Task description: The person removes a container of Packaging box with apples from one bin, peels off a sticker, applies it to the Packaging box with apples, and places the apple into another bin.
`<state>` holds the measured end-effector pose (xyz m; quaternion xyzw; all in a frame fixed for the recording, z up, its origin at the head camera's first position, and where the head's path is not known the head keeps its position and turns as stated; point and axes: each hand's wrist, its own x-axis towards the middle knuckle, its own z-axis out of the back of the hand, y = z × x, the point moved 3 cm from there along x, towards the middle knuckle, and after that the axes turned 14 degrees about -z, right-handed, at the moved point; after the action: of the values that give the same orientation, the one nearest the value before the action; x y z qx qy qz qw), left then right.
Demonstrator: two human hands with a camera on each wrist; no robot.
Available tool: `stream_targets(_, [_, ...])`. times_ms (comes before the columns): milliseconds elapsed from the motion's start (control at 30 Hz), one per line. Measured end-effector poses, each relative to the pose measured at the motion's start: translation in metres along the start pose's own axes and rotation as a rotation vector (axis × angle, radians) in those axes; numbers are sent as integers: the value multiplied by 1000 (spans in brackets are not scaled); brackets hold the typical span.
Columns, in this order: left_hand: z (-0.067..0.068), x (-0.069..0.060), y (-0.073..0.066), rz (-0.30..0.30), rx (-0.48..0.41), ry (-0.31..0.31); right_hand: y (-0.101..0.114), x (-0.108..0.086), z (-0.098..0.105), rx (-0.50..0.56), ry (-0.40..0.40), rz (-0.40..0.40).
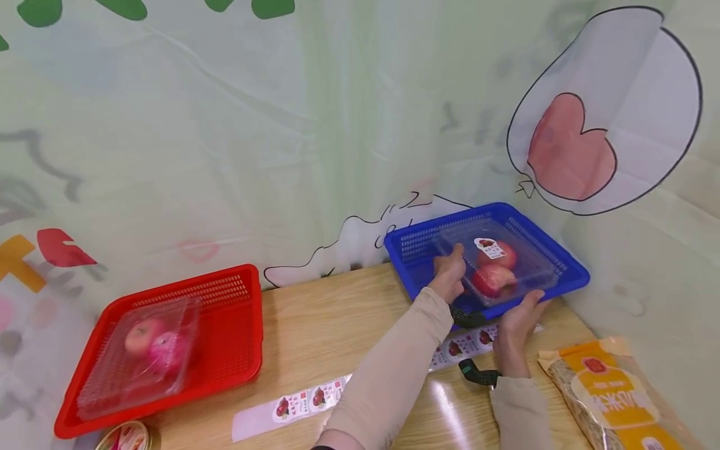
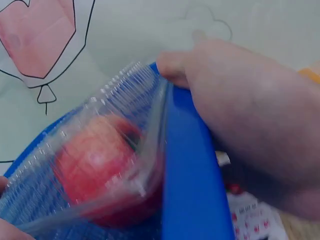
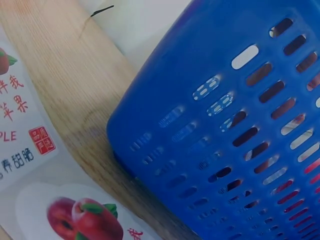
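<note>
The blue basket [image 1: 570, 278] is tilted, its near side raised off the wooden table. Inside lies a clear lidded box [image 1: 531, 250] with two red apples [image 1: 492, 279] and a round apple label on its lid. My left hand [image 1: 448, 275] reaches into the basket and grips the box's left edge; its fingertips show at the left border of the left wrist view. With the thumb over the front rim, my right hand [image 1: 519, 328] holds the basket [image 2: 192, 165]; its other fingers are hidden. The right wrist view shows the basket's slotted side [image 3: 165, 100] but no hand.
A red basket [image 1: 255, 325] at the left holds another clear box [image 1: 107, 381] of fruit. A strip of apple labels [image 1: 253, 424] crosses the table [image 1: 304, 325]. An orange-and-clear bag [image 1: 613, 397] lies front right, a round tin [image 1: 130, 437] front left. A printed curtain [image 1: 337, 125] hangs behind.
</note>
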<state>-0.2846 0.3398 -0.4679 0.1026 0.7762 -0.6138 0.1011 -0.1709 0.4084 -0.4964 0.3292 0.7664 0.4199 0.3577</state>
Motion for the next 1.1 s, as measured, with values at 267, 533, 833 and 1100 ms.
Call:
stream_targets(267, [-8, 2, 3, 32, 31, -73, 1, -3, -1, 27, 19, 3])
stream_targets(533, [-9, 0, 5, 39, 31, -74, -4, 3, 1, 15, 4, -25])
stream_targets(833, [-13, 0, 12, 23, 86, -43, -4, 2, 2, 26, 1, -43])
stream_targets(1100, [-13, 1, 14, 23, 125, -18, -6, 3, 2, 32, -11, -58])
